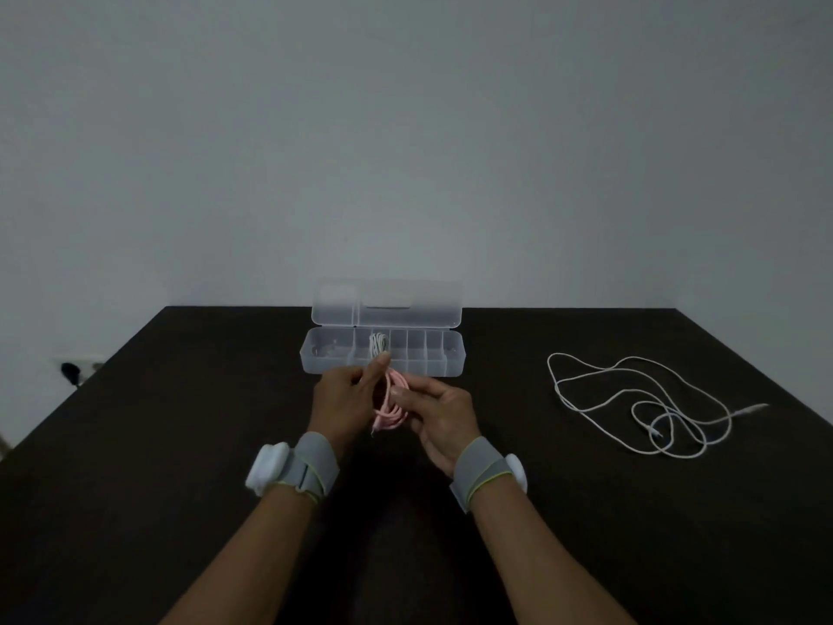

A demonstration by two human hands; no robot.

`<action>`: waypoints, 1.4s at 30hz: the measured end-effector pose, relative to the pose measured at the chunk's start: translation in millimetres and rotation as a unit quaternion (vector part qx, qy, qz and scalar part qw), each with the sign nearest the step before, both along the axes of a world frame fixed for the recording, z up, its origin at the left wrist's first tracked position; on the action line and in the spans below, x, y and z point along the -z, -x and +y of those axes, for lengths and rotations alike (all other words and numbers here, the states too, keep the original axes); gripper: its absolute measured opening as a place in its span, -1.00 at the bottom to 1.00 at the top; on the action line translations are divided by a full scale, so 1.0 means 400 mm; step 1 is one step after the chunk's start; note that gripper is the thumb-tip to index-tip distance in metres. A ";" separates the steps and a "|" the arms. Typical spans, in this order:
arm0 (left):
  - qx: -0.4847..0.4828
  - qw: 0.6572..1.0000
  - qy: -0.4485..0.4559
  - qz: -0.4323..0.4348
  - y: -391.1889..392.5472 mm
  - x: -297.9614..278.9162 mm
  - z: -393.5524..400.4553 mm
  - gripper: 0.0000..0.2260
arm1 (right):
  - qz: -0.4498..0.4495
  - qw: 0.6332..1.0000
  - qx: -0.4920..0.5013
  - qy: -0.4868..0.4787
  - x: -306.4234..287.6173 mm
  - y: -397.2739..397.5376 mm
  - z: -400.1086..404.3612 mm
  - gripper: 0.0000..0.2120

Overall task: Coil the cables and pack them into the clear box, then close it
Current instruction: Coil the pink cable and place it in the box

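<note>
A pink cable [391, 410], wound into a small coil, hangs between both hands just in front of the clear box [453, 359]. My left hand [345, 399] pinches the coil's upper part, and my right hand [439, 415] grips its right side. The box stands open on the dark table, its lid [405, 304] tilted back against the wall. A coiled white cable [379, 345] sits in one of the box's middle compartments. A long white cable [640, 401] lies loose and uncoiled on the table to the right.
The dark table [180, 444] runs up to a pale wall. A wall socket with a black plug [71, 369] shows beyond the table's left edge. Grey straps with white sensors wrap both wrists.
</note>
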State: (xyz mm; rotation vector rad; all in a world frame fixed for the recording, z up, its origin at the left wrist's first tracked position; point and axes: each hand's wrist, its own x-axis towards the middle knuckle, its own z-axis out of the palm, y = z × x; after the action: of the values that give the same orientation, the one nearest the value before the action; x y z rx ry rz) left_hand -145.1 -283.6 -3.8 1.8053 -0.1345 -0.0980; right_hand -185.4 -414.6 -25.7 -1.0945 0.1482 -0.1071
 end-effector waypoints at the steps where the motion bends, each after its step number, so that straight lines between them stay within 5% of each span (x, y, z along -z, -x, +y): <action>1: -0.013 1.000 0.010 -0.006 -0.001 0.005 0.002 -0.37 | 0.002 1.000 -0.014 -0.025 0.001 0.001 -0.001 -0.70; 9: -0.043 0.999 0.006 0.017 -0.020 0.021 -0.036 -0.59 | 0.021 0.992 0.062 -0.105 0.045 -0.031 0.001 -0.68; 14: -0.095 0.995 0.016 0.006 -0.042 0.019 -0.067 -0.68 | 0.015 0.985 0.125 0.115 0.028 -0.051 0.000 -0.86; 18: -0.124 0.992 0.026 0.003 -0.064 0.018 -0.089 -0.66 | -0.038 0.911 0.189 0.364 0.014 -0.053 0.020 -0.84; 22: -0.131 0.991 0.031 -0.020 -0.088 0.019 -0.104 -0.65 | -0.074 0.867 0.188 0.455 0.035 -0.067 0.040 -0.71; 31: -0.069 0.994 0.084 -0.011 -0.230 -0.026 -0.133 -0.65 | -0.057 0.897 0.169 0.403 -0.023 -0.226 0.004 -0.74; 42: 0.097 0.995 -0.037 -0.010 -0.400 0.007 -0.132 -0.83 | 0.073 0.848 0.151 0.502 0.015 -0.384 -0.057 -0.80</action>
State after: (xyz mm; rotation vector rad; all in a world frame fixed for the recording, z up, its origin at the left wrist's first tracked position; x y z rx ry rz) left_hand 14.8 -336.4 -6.5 1.8649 -0.3240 -0.2245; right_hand -32.0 -437.2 -31.5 -2.1315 0.4313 -0.4176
